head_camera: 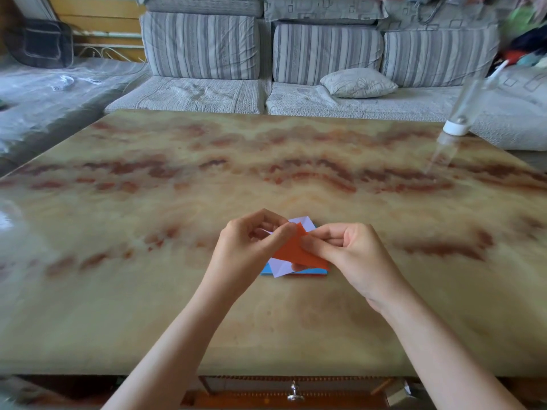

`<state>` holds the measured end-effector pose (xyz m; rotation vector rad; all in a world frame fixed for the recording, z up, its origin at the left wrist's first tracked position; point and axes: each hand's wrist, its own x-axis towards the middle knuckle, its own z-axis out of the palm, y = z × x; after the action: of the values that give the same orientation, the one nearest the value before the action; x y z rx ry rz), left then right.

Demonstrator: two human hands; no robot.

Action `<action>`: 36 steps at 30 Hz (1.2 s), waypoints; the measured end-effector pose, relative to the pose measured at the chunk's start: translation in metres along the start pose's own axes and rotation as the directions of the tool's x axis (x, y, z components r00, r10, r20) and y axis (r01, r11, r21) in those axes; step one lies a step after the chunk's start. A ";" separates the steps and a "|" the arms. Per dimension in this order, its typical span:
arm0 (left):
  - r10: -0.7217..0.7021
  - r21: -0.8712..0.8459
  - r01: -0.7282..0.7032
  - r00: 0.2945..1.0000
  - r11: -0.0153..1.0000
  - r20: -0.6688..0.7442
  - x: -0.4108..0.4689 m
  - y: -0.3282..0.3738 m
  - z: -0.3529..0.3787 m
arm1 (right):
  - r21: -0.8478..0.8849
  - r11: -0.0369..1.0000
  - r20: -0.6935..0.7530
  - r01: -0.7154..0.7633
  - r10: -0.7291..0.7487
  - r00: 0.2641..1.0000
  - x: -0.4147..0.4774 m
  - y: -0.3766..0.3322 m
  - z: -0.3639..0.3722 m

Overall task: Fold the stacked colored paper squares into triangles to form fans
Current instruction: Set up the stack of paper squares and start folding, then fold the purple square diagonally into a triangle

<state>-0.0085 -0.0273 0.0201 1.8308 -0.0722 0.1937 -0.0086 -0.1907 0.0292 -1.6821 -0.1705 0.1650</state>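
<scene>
Above the near middle of the marbled bench (177, 291), both hands pinch one orange paper (297, 250) – left hand (251, 247) at its upper tip, right hand (352, 255) along its right edge (fingers curled) – over the paper stack (278, 269) lying there.

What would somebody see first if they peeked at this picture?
The bright orange paper stands out most, pinched by the left hand and the right hand over the near middle of the marbled table. Under it lies a small stack of paper squares, blue at its edge. Behind the table stands a grey striped sofa.
</scene>
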 end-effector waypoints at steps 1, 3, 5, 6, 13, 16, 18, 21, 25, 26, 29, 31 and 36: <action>0.012 0.014 -0.012 1.000 1.000 0.018 -0.001 0.000 0.000 | -0.012 1.000 0.012 0.004 -0.004 1.000 -0.001 0.000 0.001; 0.047 0.055 -0.047 0.999 0.997 0.005 -0.002 0.001 0.002 | -0.024 1.000 0.030 0.011 -0.011 1.000 -0.002 0.000 0.003; 0.071 0.073 -0.067 0.996 0.995 -0.048 -0.003 0.001 0.003 | -0.012 1.000 0.031 0.005 -0.005 1.000 -0.002 0.000 0.004; 0.073 0.067 -0.068 0.995 0.995 -0.068 -0.003 0.002 0.004 | 0.004 1.000 0.034 -0.003 0.003 0.999 -0.002 -0.001 0.003; 0.032 0.063 -0.022 0.984 0.998 -0.176 -0.001 -0.004 0.001 | 0.046 0.997 0.087 -0.065 0.061 0.994 -0.001 0.001 0.003; 0.021 0.097 -0.004 0.986 0.995 -0.164 0.002 -0.008 -0.001 | 0.020 0.998 0.097 -0.060 0.058 0.994 0.000 0.004 0.002; 0.031 0.125 -0.002 0.973 0.992 -0.227 0.006 -0.012 -0.008 | -0.024 0.999 0.077 -0.043 0.045 0.996 0.001 0.007 0.001; 0.010 0.148 0.060 0.902 0.987 -0.431 0.025 -0.021 -0.040 | -0.196 0.979 -0.069 0.049 -0.063 0.996 0.001 0.011 -0.010; -0.080 0.200 0.174 0.910 0.964 -0.406 0.037 -0.039 -0.058 | -0.385 0.913 -0.117 0.136 -0.194 0.974 0.003 0.015 -0.020; -0.086 0.225 0.190 0.911 0.956 -0.403 0.038 -0.042 -0.054 | -0.455 0.880 -0.065 0.137 -0.186 0.980 0.004 0.017 -0.017; -0.078 0.280 0.208 0.907 0.937 -0.413 0.039 -0.051 -0.046 | -0.649 0.732 0.113 0.207 -0.176 0.978 0.009 0.030 -0.005; -0.056 0.325 0.215 0.899 0.921 -0.435 0.041 -0.055 -0.048 | -0.718 0.644 0.176 0.263 -0.198 0.964 0.012 0.036 0.001; 0.052 0.537 0.171 0.926 0.826 -0.374 0.047 -0.068 -0.054 | -0.746 0.615 0.157 0.255 -0.210 0.965 0.014 0.042 0.003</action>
<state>0.0429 0.0455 -0.0226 2.3483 0.3514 0.5685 0.0054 -0.1900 -0.0133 -2.4904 -0.5662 -0.0839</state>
